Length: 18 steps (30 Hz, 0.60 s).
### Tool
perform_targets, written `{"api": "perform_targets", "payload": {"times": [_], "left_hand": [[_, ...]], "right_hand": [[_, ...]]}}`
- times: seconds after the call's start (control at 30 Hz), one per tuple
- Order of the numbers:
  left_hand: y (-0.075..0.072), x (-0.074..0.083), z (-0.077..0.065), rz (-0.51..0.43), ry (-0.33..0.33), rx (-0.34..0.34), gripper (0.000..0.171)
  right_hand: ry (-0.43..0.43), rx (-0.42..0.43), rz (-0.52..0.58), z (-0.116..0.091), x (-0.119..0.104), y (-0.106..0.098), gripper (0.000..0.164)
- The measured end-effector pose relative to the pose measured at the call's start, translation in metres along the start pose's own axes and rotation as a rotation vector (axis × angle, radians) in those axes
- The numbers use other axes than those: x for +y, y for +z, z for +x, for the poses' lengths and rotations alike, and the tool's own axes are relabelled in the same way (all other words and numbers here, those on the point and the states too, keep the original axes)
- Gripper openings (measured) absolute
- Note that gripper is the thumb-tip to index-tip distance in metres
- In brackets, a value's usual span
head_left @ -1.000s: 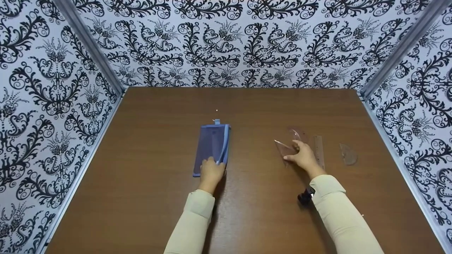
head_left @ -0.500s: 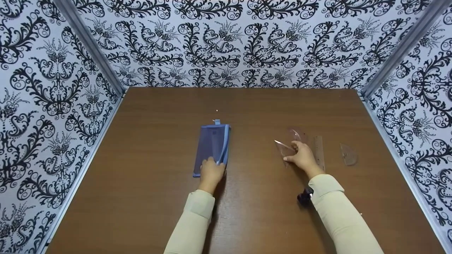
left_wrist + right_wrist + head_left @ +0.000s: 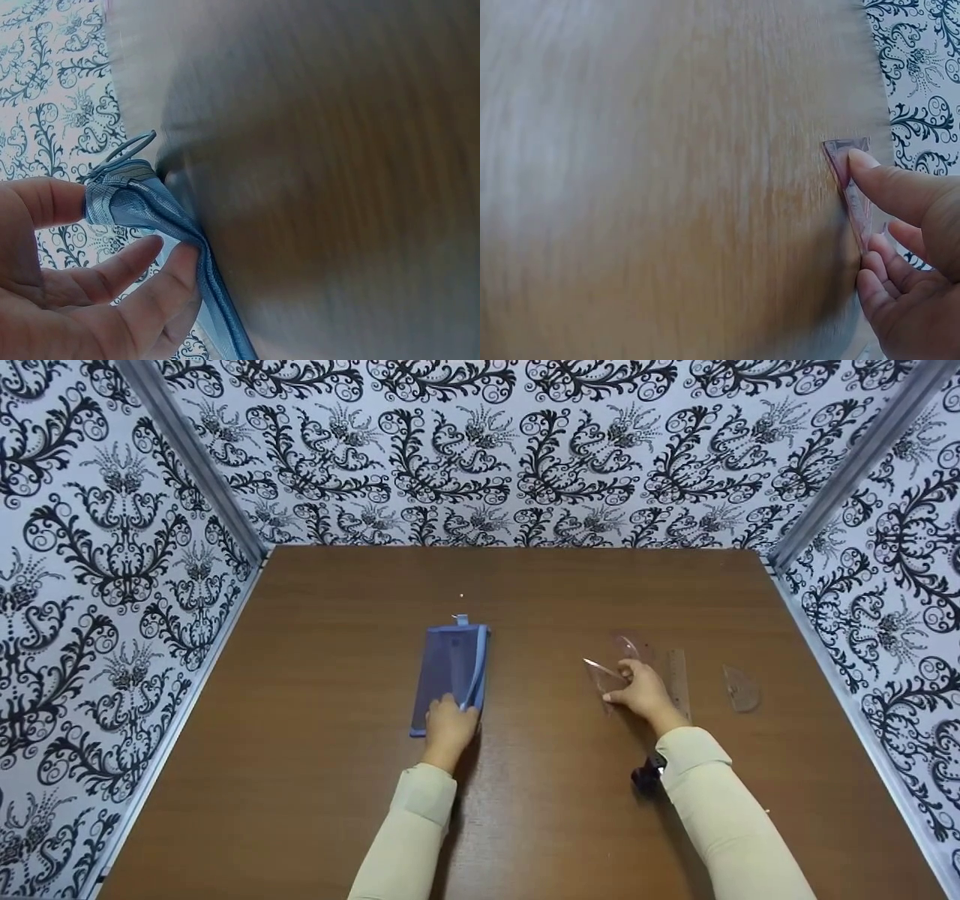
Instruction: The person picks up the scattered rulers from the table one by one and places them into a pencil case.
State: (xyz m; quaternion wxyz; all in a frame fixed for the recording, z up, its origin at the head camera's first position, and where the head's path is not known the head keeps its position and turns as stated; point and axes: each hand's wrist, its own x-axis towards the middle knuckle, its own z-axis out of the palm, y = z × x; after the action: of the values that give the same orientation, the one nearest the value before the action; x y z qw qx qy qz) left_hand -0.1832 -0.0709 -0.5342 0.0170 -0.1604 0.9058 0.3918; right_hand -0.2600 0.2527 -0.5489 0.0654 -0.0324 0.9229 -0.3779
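A blue zip pouch (image 3: 448, 660) with a see-through dark panel lies left of the table's middle. My left hand (image 3: 450, 729) grips its near end; in the left wrist view, the thumb and fingers hold the blue edge (image 3: 161, 206) beside a looped cord (image 3: 124, 154). To the right, my right hand (image 3: 645, 695) pinches a clear pinkish set square (image 3: 604, 677), one side of it tilted up from the table. Thumb and fingers meet its edges in the right wrist view (image 3: 845, 169). Just behind that hand lies another clear pinkish piece (image 3: 632, 647), partly hidden.
A clear ruler (image 3: 678, 679) lies right of my right hand, with a clear protractor (image 3: 741, 690) farther right. A black device (image 3: 647, 777) sits at the right wrist. Patterned walls (image 3: 480, 450) stand behind and beside the brown table (image 3: 330, 810).
Within the last second the set square's raised edge has tilted slightly in my right hand, which has barely shifted. The left hand and pouch stay where they were.
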Motion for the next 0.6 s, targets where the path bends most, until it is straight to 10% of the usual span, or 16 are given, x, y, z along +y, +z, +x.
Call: {"api": "perform_targets", "payload": {"times": [0.6], "left_hand": [[-0.0014, 0.0022, -0.001, 0.005, -0.016, -0.021, 0.048]], "right_hand": [[-0.004, 0.001, 0.037, 0.0045, -0.0011, 0.0015, 0.065]]}}
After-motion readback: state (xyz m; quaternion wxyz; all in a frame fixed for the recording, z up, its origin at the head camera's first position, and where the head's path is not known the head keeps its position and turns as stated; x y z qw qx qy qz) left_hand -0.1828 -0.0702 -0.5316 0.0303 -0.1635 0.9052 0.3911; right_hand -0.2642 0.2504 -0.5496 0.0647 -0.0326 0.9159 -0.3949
